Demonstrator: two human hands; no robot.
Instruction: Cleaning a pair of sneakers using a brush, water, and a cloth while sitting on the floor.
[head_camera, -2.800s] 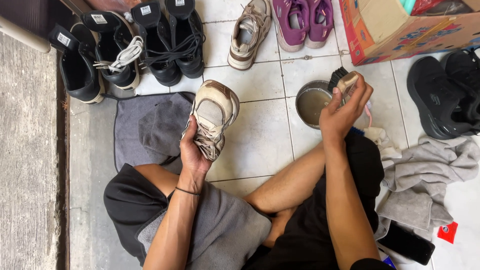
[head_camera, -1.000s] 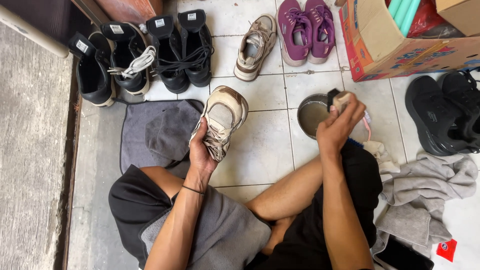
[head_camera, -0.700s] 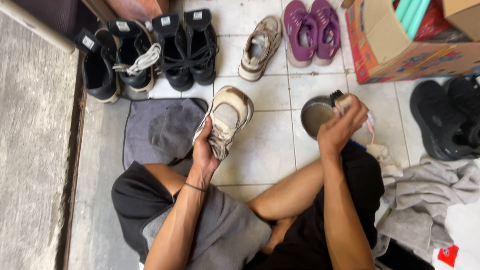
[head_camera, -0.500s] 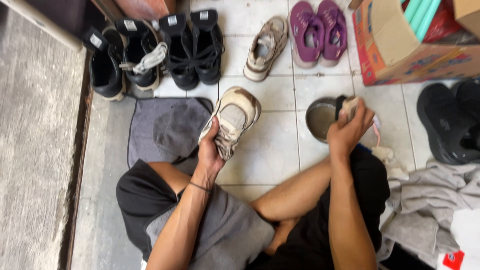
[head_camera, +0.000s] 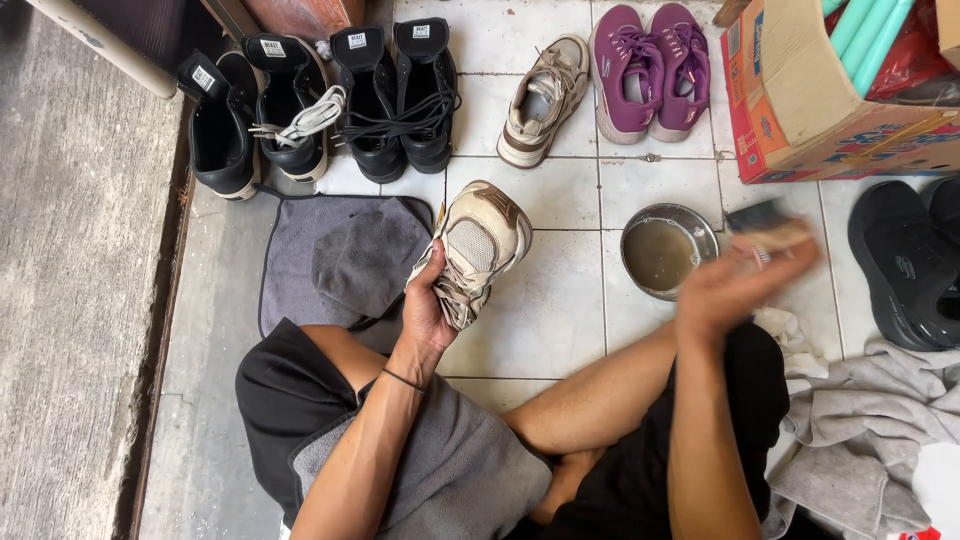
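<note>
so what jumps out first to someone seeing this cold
The beige sneaker held up in the left hand at the centre stands out first. To its right, the blurred right hand grips a brush beside a metal bowl of murky water. Black shoes and purple sneakers line the top.

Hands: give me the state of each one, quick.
Left hand: closed around the beige sneaker, held up off the floor.
Right hand: blurred, closed on a brush beside the metal bowl.

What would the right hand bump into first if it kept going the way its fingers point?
The right hand, blurred and gripping a brush, points toward the orange cardboard box. That would probably come first, though depth is unclear. The round metal bowl of murky water sits just left.
</note>
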